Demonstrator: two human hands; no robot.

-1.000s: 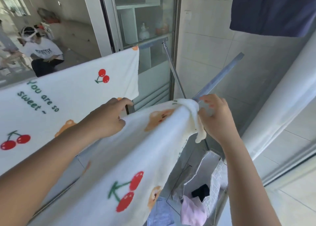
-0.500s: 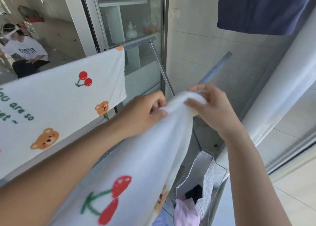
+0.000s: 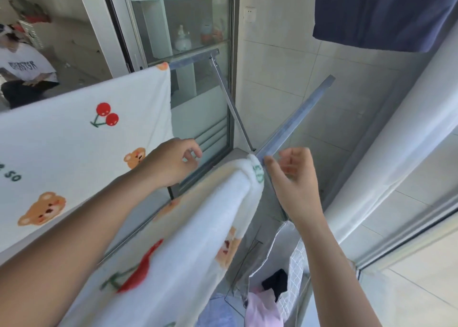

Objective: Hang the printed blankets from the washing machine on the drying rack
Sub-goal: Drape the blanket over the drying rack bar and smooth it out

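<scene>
A white blanket printed with cherries and bears (image 3: 188, 230) lies draped over the near metal bar of the drying rack (image 3: 295, 126). Its bunched corner sits at the bar's crossing point. My left hand (image 3: 171, 163) hovers just left of that corner, fingers loosely curled and holding nothing. My right hand (image 3: 292, 175) is just right of the corner, fingers apart, thumb near the cloth but not gripping. A second printed blanket (image 3: 74, 148) hangs spread on the far bar at the left.
A laundry bag (image 3: 280, 284) with pink and black clothes stands below on the floor. A dark blue garment (image 3: 381, 12) hangs overhead at top right. A white curtain (image 3: 406, 138) runs along the right. Glass sliding doors (image 3: 183, 54) stand behind the rack; a person is seen at far left.
Both hands have let go of the blanket's corner and drawn apart to either side. The blanket now rests on the bar by itself.
</scene>
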